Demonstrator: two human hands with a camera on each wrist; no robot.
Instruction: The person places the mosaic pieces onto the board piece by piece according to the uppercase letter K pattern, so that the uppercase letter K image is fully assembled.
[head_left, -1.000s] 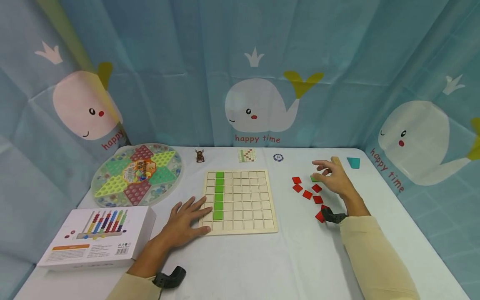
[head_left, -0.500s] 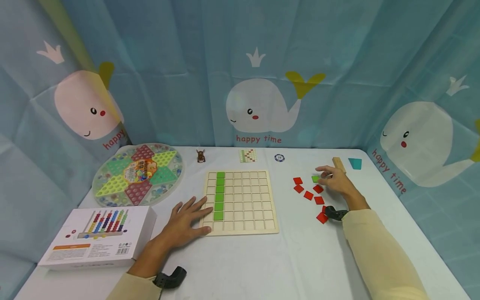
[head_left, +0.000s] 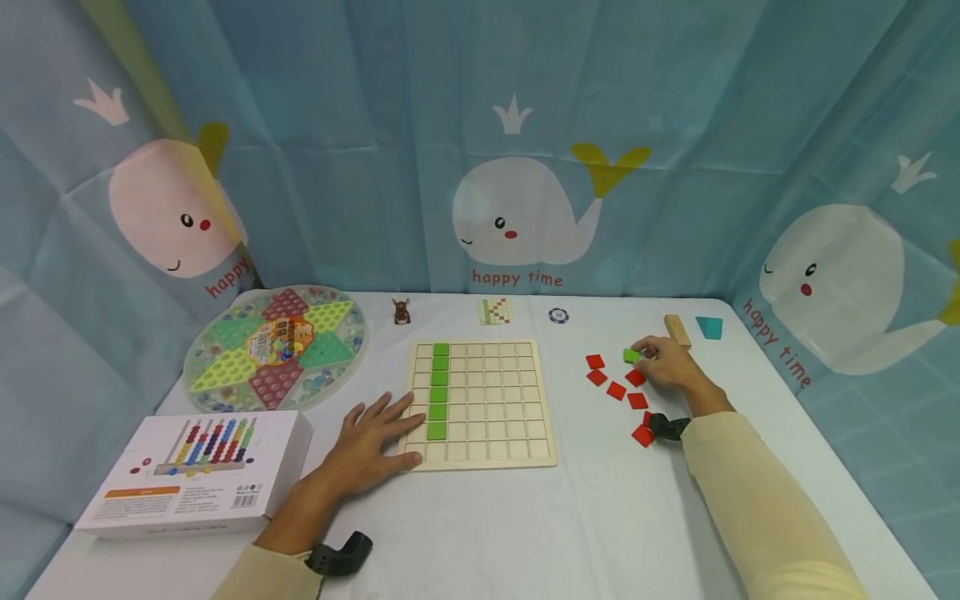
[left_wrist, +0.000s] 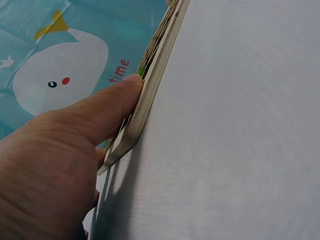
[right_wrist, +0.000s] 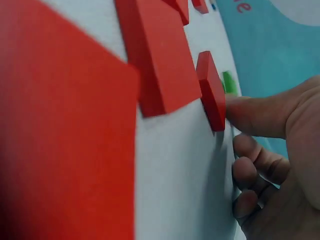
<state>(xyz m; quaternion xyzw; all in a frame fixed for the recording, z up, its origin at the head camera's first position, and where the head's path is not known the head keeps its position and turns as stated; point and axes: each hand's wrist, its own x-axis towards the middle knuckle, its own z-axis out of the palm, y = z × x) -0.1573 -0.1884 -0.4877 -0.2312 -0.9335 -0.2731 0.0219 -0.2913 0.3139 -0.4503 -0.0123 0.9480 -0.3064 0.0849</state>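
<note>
My left hand lies with spread fingers on the lower left corner of a wooden grid board. In the left wrist view the thumb presses on the board's edge. Several green square tiles fill one column near the board's left side. To the right, my right hand pinches the right edge of a loose green tile between thumb and forefinger. Several red tiles lie scattered around that hand. A red tile stands close beside the right thumb in the right wrist view, partly hiding the green tile.
A wooden block and a teal piece lie beyond the right hand. Along the back are a brown figurine, a pattern card and a chip. A round game board and a white box occupy the left.
The right thumb and forefinger have closed on the loose green tile after hovering apart at its right side. My left hand and the board have stayed in place.
</note>
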